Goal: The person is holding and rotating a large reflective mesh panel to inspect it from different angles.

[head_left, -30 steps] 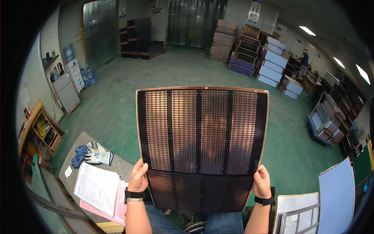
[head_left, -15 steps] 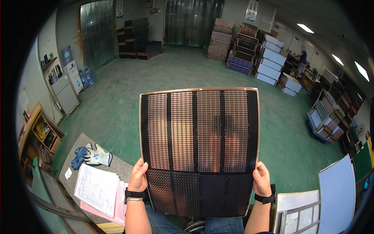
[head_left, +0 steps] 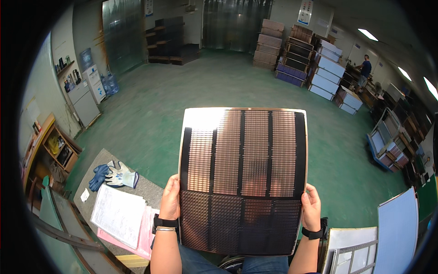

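Head view: thin perforated metal panel (head_left: 243,180) held up before chest, above green floor (head_left: 150,114); left hand (head_left: 170,198) clamped on lower left edge, right hand (head_left: 311,208) on lower right edge; sheet judged light, stiff yet bendable, edges possibly sharp; best gripped at opposite side edges; gloves (head_left: 114,174) and papers (head_left: 117,214) lying on table (head_left: 153,194) at left.

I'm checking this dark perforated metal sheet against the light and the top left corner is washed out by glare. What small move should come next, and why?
Probably tilt the dark perforated metal sheet slightly, top edge away. Bright glare covers its upper left corner, hiding the slots there, while the rest reads clearly. The left hand and right hand each grip a lower side edge, so a small wrist tilt should do without regripping.
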A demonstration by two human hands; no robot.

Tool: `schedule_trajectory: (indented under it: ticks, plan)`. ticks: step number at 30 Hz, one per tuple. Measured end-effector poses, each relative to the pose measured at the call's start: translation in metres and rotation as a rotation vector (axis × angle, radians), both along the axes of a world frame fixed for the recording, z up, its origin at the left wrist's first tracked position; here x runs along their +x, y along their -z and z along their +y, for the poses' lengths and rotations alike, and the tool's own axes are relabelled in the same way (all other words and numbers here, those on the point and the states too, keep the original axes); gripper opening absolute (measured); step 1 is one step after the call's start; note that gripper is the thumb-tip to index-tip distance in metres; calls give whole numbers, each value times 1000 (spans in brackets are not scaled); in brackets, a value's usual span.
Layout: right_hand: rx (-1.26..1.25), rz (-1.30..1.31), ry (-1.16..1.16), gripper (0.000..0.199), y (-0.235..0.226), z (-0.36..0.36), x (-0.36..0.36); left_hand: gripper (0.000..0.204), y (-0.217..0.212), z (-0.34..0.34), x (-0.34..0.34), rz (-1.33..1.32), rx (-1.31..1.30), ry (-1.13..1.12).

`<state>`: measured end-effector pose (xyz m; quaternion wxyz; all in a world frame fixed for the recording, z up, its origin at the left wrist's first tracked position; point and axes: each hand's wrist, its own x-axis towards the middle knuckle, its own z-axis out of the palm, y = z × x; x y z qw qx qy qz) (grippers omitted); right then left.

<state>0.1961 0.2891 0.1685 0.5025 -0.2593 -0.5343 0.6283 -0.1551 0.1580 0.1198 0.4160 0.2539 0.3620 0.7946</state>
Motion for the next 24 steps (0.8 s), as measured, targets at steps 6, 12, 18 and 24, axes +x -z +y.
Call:
schedule_trajectory:
  ticks: [6, 12, 18, 24]
  plan:
    - [107, -47, 128, 25, 19, 11, 6, 13, 5, 0, -2, 85, 58, -38]
    - [263, 130, 165, 11, 61, 49, 11, 13, 21, 7, -19, 458, 153, -85]
    - [4, 202, 84, 24, 39, 17, -16, 33, 1, 5, -2, 194, 42, -65]
    - [-109, 197, 2, 47, 15, 2, -22, 40, -18, -1, 6, -103, 78, -52]
